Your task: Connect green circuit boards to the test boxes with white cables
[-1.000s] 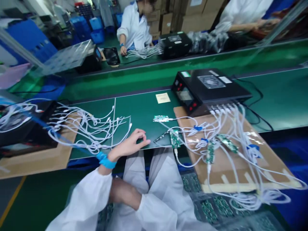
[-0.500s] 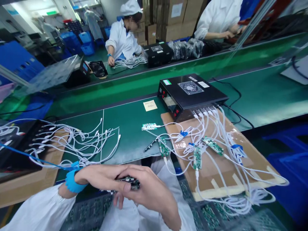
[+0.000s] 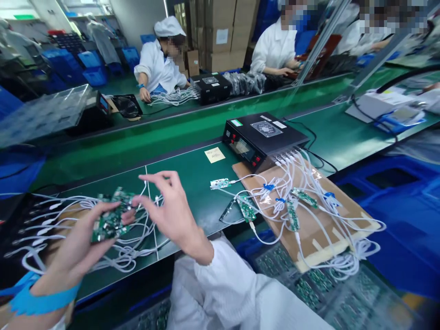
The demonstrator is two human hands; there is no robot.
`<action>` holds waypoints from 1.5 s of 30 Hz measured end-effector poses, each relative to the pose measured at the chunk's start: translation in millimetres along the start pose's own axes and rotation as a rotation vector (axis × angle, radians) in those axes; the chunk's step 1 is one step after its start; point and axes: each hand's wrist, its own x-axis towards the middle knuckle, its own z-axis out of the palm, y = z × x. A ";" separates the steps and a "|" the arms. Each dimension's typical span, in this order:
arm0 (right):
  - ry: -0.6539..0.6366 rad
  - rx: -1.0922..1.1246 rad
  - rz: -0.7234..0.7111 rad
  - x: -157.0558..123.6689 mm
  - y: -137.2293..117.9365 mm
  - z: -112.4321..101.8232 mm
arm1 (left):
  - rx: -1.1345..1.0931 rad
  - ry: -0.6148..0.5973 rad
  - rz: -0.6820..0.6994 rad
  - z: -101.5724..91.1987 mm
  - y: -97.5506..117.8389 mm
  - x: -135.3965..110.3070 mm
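Observation:
My left hand, with a blue strap at its wrist, is closed around a small bunch of green circuit boards. To their right is my right hand, its fingers stretched apart and nothing visible between them. Its thumb tip is close to the held boards, and its index finger is near the end of a white cable. More white cables lie under and behind my left hand, partly hidden. Further right, circuit boards are plugged into white cables.
A black box with red buttons feeds white cables over a cardboard sheet. Another dark box stands at the left edge. A yellow note lies on the green bench. Trays of boards sit below. Co-workers sit opposite.
My hands have come apart and moved up and left from my lap to the left cables. The circuit boards are now in my left hand alone. The camera view has shifted right.

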 end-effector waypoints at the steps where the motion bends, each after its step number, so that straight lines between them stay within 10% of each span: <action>1: 0.035 0.023 0.025 10.5 4.5 7.9 | -0.135 0.016 -0.035 -0.6 10.8 7.3; 6: -0.050 -0.084 0.078 58.8 32.4 49.4 | -0.463 0.135 -0.067 -17.3 35.9 51.4; 14: -0.275 -0.647 0.275 89.5 75.2 119.4 | -0.326 0.133 -0.045 -25.6 31.7 98.6; 20: -0.395 -0.427 0.242 93.9 103.1 135.1 | -0.348 0.110 0.018 -23.5 22.6 120.3; 29: -0.237 0.667 0.265 90.1 100.8 145.8 | -0.492 0.363 0.239 -28.2 14.1 151.6; 45: -0.207 0.910 0.286 85.7 88.3 146.0 | -0.504 0.307 0.364 -14.2 7.3 141.6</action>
